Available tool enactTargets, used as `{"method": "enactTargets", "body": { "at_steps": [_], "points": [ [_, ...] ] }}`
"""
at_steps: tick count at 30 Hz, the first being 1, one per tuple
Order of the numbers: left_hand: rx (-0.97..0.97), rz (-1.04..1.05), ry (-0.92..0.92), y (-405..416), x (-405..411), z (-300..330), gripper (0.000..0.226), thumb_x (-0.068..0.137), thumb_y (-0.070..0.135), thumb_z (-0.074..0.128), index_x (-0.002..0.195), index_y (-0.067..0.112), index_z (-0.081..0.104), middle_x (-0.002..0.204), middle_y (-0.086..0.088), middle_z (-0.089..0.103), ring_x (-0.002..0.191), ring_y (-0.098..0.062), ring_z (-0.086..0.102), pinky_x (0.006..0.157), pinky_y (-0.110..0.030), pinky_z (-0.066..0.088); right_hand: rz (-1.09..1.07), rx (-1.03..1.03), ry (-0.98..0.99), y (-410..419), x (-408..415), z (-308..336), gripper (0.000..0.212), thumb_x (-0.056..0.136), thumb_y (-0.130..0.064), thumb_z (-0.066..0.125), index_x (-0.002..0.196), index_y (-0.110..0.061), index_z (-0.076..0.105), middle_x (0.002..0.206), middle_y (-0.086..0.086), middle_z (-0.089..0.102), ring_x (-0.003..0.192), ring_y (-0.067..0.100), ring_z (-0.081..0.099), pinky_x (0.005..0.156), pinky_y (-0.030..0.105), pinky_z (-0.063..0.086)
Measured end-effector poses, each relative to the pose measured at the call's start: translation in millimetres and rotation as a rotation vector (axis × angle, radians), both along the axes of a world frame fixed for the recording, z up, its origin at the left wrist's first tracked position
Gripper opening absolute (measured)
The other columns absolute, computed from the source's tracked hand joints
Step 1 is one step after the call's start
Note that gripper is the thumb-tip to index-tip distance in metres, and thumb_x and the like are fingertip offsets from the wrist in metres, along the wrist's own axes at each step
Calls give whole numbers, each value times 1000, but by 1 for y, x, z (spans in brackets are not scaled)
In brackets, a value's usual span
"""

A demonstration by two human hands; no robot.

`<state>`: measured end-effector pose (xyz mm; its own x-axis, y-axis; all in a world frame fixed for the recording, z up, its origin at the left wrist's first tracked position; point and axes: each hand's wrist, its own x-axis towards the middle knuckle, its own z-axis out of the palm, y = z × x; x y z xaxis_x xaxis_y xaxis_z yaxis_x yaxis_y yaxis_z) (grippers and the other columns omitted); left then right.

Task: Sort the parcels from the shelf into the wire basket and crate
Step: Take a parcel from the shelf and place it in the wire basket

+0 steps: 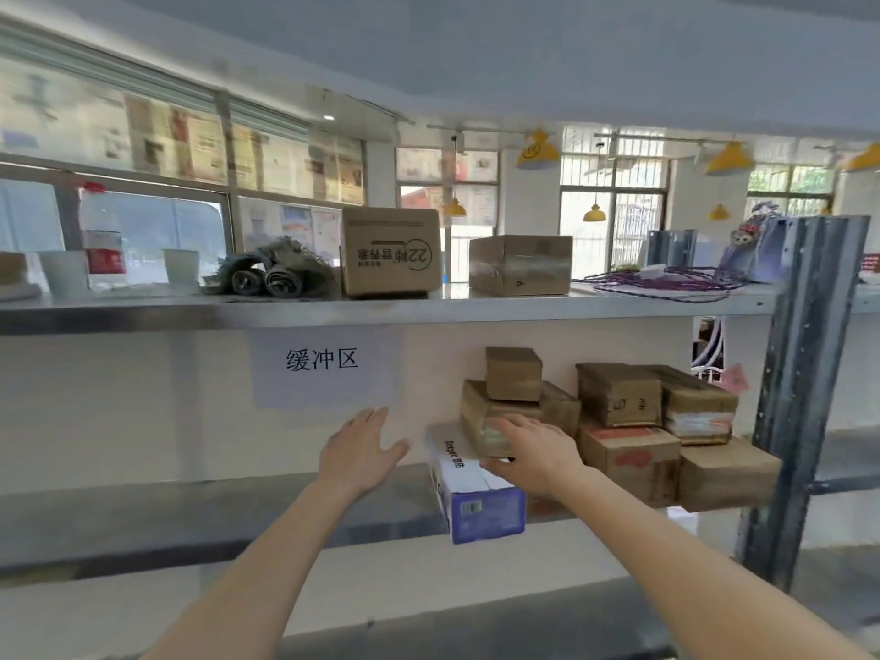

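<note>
The long grey metal shelf [190, 521] runs across the view; its whole left stretch lies bare in front of the white back wall [119, 412], and the parcels crowd the right end against the grey perforated steel upright [805, 373]. Above it the upper steel shelf board [285, 309] hangs close over the stack, leaving a narrow gap above the topmost box.

The stack of brown cardboard parcels [633, 431] sits on the lower shelf in two layers, boxes touching side by side. At its left edge a long white-and-blue carton [476, 493] juts forward past the shelf's front edge, a flat brown taped parcel [490, 421] lying on it and a small brown cube-shaped box [513, 373] on top of that.

The right hand [533, 457] lies with fingers spread over the flat brown parcel, thumb down at the white carton's top. The left hand [362, 450] hovers open, fingers straight, in the bare space just left of the carton, touching nothing.

A white paper sign with black characters [324, 366] is stuck on the wall. On the upper shelf stand a tall brown printed cardboard box [390, 250], a lower brown taped box [521, 264], a coil of purple cable [666, 281] and a clear plastic bottle with red label [101, 235]
</note>
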<state>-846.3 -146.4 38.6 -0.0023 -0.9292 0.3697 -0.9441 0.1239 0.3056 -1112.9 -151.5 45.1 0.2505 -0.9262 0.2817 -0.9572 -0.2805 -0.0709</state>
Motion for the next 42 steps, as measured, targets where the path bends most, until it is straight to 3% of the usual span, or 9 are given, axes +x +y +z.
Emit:
{"method": "enactTargets", "body": {
  "at_steps": [8, 12, 17, 22, 26, 30, 34, 38, 42],
  "points": [
    [-2, -134, 62, -63, 20, 2, 74, 99, 60, 46, 159, 21, 28, 166, -2, 24, 151, -18, 26, 117, -36, 28, -139, -75, -53, -32, 24, 13, 66, 94, -61, 53, 153, -38, 34, 158, -10, 38, 138, 20, 47, 110, 42, 40],
    [-3, -210, 120, -93, 5, 7, 73, 98, 62, 45, 159, 23, 30, 165, -1, 28, 149, -19, 30, 115, -38, 33, -208, -187, -94, -45, 14, 19, 58, 96, -62, 50, 148, -37, 42, 151, -9, 45, 131, 18, 52, 99, 42, 50],
    [16, -280, 198, -125, -31, 19, 73, 96, 65, 45, 156, 25, 34, 162, 0, 34, 146, -22, 36, 111, -40, 38, -270, -269, -149, -68, -6, 31, 55, 98, -61, 47, 146, -33, 46, 151, -8, 44, 133, 19, 49, 99, 43, 50],
    [47, -334, 262, -158, -73, 33, 73, 98, 65, 44, 157, 24, 33, 160, -1, 38, 144, -23, 39, 108, -36, 38, -288, -233, -206, -107, -34, 36, 61, 98, -64, 43, 150, -33, 40, 156, -5, 39, 135, 19, 47, 99, 43, 50],
    [92, -326, 326, -184, -105, 41, 78, 93, 73, 44, 158, 30, 31, 162, 1, 36, 146, -23, 37, 110, -35, 36, -291, -196, -293, -141, -49, 38, 63, 98, -66, 39, 152, -35, 37, 148, -1, 46, 129, 24, 52, 89, 40, 49],
    [134, -313, 375, -203, -136, 47, 73, 95, 71, 42, 156, 33, 34, 159, 3, 40, 143, -26, 41, 108, -35, 37, -224, -102, -478, -176, -61, 33, 65, 96, -72, 34, 151, -38, 37, 147, 1, 53, 126, 27, 56, 97, 44, 52],
    [213, -285, 481, -222, -153, 40, 73, 95, 71, 42, 150, 23, 45, 150, -1, 52, 134, -26, 51, 98, -31, 41, -140, 15, -681, -192, -66, 26, 57, 103, -57, 41, 153, -30, 39, 148, 3, 53, 130, 26, 53, 97, 31, 43],
    [231, -271, 622, -222, -162, 34, 70, 95, 69, 46, 149, 24, 48, 147, 0, 55, 130, -25, 55, 99, -31, 45, -72, 51, -813, -191, -67, 19, 55, 102, -51, 48, 152, -28, 41, 152, 0, 49, 138, 23, 46, 111, 34, 39],
    [217, -308, 816, -210, -163, 32, 63, 96, 59, 55, 150, 28, 47, 144, 4, 55, 133, -24, 52, 95, -27, 41, -57, 1, -845, -174, -64, 19, 52, 102, -44, 52, 151, -30, 42, 150, 0, 50, 131, 22, 52, 98, 28, 43]
  ]
}}
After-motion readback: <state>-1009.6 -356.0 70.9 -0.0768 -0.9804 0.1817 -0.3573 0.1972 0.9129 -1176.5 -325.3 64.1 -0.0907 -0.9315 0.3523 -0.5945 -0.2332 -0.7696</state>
